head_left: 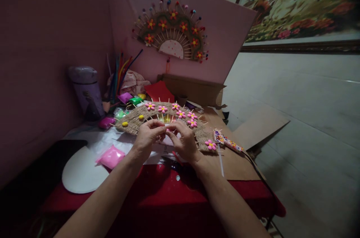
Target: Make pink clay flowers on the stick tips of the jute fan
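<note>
My left hand (150, 135) and my right hand (183, 137) meet fingertip to fingertip in front of me, both closed in a pinch. A small bit of pink clay (168, 130) shows between them; I cannot make out its shape. Behind the hands lies a fan-shaped piece wound with brown twine (204, 133), thin sticks poking from its edges. Pink clay flowers (210, 144) with yellow centres sit along its top and right. Two bare yellow clay dots (141, 117) are on its left part. A packet of pink clay (111, 156) lies left of my left wrist.
A finished-looking flowered fan (168, 32) hangs on the pink board behind. A purple flask (86, 93) stands at the left, beside pipe cleaners (121, 73). A white rounded board (83, 172) lies front left; a patterned glue gun (227, 141) with a cord rests on cardboard at right.
</note>
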`<state>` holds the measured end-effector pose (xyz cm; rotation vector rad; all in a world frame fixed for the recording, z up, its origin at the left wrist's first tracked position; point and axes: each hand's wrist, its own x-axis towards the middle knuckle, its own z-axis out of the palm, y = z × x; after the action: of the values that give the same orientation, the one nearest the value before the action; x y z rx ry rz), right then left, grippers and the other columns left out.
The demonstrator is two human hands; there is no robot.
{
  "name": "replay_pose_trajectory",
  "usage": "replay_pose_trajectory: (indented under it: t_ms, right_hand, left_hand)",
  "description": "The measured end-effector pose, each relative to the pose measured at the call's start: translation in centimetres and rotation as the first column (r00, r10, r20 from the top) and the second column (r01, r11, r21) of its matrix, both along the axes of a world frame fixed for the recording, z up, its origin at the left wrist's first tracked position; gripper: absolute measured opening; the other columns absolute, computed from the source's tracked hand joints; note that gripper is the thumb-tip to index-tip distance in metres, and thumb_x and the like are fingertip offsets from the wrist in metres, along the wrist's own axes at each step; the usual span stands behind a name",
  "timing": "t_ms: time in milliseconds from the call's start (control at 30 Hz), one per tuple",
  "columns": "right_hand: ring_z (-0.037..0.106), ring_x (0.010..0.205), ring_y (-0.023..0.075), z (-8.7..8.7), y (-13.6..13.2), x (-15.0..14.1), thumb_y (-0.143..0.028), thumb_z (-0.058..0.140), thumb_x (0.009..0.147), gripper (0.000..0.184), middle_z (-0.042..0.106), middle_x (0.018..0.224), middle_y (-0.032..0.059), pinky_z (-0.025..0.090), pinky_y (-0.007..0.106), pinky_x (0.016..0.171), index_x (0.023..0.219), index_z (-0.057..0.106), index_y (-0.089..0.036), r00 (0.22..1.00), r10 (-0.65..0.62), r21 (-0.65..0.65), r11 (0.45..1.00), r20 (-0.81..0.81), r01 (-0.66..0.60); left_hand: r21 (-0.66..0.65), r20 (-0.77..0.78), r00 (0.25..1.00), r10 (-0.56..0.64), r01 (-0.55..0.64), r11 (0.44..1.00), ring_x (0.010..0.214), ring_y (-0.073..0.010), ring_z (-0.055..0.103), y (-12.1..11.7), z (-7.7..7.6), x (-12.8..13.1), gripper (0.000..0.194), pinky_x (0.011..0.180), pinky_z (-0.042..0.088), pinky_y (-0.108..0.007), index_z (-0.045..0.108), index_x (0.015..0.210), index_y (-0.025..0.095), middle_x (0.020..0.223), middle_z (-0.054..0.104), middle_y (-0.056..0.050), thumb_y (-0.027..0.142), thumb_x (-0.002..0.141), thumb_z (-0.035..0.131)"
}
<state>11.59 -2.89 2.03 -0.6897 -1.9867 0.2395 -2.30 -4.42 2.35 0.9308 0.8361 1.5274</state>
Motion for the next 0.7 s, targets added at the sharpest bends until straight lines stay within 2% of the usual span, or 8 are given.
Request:
replay_pose_trajectory:
  t_ms: [133, 200, 300, 367, 433, 533, 600, 700]
  right_hand:
    - [0.055, 0.073, 0.0154, 0.4, -0.4, -0.1, -0.026, 0.057, 0.082, 0.008, 0.061, 0.076, 0.0024, 0.046, 0.031, 0.071, 0.08, 0.062, -0.02, 0.995, 0.033, -0.072, 0.997, -0.09, -0.039]
    - [0.055, 0.067, 0.0138, 0.4, -0.4, -0.2, -0.03, 0.06, 0.08, 0.011, 0.06, 0.072, 0.0014, 0.046, 0.029, 0.066, 0.075, 0.062, -0.02, 0.975, 0.061, -0.213, 0.971, -0.211, -0.107]
    - [0.052, 0.055, 0.0108, 0.4, 0.1, -0.2, -0.035, 0.065, 0.075, 0.018, 0.057, 0.062, -0.0014, 0.044, 0.026, 0.055, 0.069, 0.061, -0.018, 0.878, 0.139, -0.465, 0.804, -0.458, -0.37]
    - [0.049, 0.05, 0.0094, 0.3, 0.5, -0.1, -0.037, 0.067, 0.072, 0.022, 0.054, 0.056, -0.0026, 0.042, 0.024, 0.051, 0.065, 0.06, -0.017, 0.783, 0.17, -0.502, 0.683, -0.598, -0.531]
    - [0.048, 0.049, 0.0086, 0.2, 0.9, -0.1, -0.039, 0.069, 0.071, 0.025, 0.054, 0.055, -0.0026, 0.04, 0.023, 0.049, 0.065, 0.061, -0.016, 0.726, 0.152, -0.496, 0.636, -0.671, -0.591]
    - [0.049, 0.05, 0.0081, 0.2, 1.1, -0.2, -0.038, 0.069, 0.071, 0.022, 0.056, 0.059, -0.0024, 0.041, 0.022, 0.049, 0.074, 0.065, -0.016, 0.72, 0.109, -0.495, 0.656, -0.685, -0.57]
    - [0.05, 0.052, 0.0078, 0.2, 1.0, -0.3, -0.034, 0.071, 0.07, 0.019, 0.058, 0.062, -0.0026, 0.043, 0.022, 0.05, 0.078, 0.067, -0.017, 0.737, 0.083, -0.481, 0.708, -0.671, -0.518]
    - [0.052, 0.053, 0.008, 0.1, 1.0, -0.4, -0.029, 0.073, 0.068, 0.017, 0.061, 0.067, -0.0027, 0.045, 0.023, 0.051, 0.079, 0.066, -0.019, 0.771, 0.057, -0.453, 0.781, -0.634, -0.43]
  left_hand:
    - [-0.045, 0.061, 0.998, -0.023, 0.026, 0.999, 0.043, -0.0062, 0.048, -0.2, 0.3, 0.2, 0.021, 0.043, 0.034, -0.019, 0.054, 0.062, 0.013, 0.05, 0.054, 0.003, 0.013, 0.053, 0.073]
    - [-0.082, 0.125, 0.992, -0.035, 0.046, 0.996, 0.046, -0.0065, 0.05, -0.3, 0.5, 0.2, 0.019, 0.045, 0.037, -0.018, 0.056, 0.065, 0.013, 0.054, 0.056, 0.002, 0.01, 0.053, 0.072]
    - [-0.131, 0.225, 0.974, -0.002, 0.032, 0.991, 0.049, -0.0062, 0.052, -0.2, 0.7, -0.2, 0.02, 0.049, 0.041, -0.017, 0.062, 0.075, 0.011, 0.06, 0.059, 0.0, 0.007, 0.057, 0.068]
    - [-0.115, 0.268, 0.963, 0.03, 0.001, 0.993, 0.05, -0.0058, 0.052, -0.1, 0.8, -0.6, 0.02, 0.048, 0.042, -0.016, 0.063, 0.08, 0.009, 0.063, 0.059, -0.001, 0.009, 0.06, 0.067]
    - [-0.074, 0.289, 0.957, 0.026, -0.005, 0.997, 0.051, -0.0061, 0.052, -0.1, 0.9, -0.8, 0.015, 0.047, 0.041, -0.016, 0.063, 0.078, 0.008, 0.065, 0.06, -0.003, 0.013, 0.064, 0.067]
    - [-0.048, 0.252, 0.967, -0.044, 0.058, 0.997, 0.053, -0.0075, 0.053, -0.2, 0.8, -0.6, 0.015, 0.049, 0.042, -0.018, 0.061, 0.073, 0.009, 0.067, 0.061, -0.004, 0.012, 0.062, 0.069]
    - [-0.048, 0.194, 0.978, -0.077, 0.088, 0.995, 0.051, -0.0073, 0.052, -0.3, 0.7, -0.2, 0.019, 0.047, 0.039, -0.018, 0.062, 0.076, 0.01, 0.064, 0.06, -0.003, 0.011, 0.059, 0.071]
    - [0.017, 0.087, 0.994, -0.066, 0.065, 0.998, 0.045, -0.0049, 0.043, -0.2, 0.3, 0.3, 0.019, 0.042, 0.031, -0.017, 0.061, 0.073, 0.01, 0.055, 0.052, 0.002, 0.025, 0.065, 0.071]
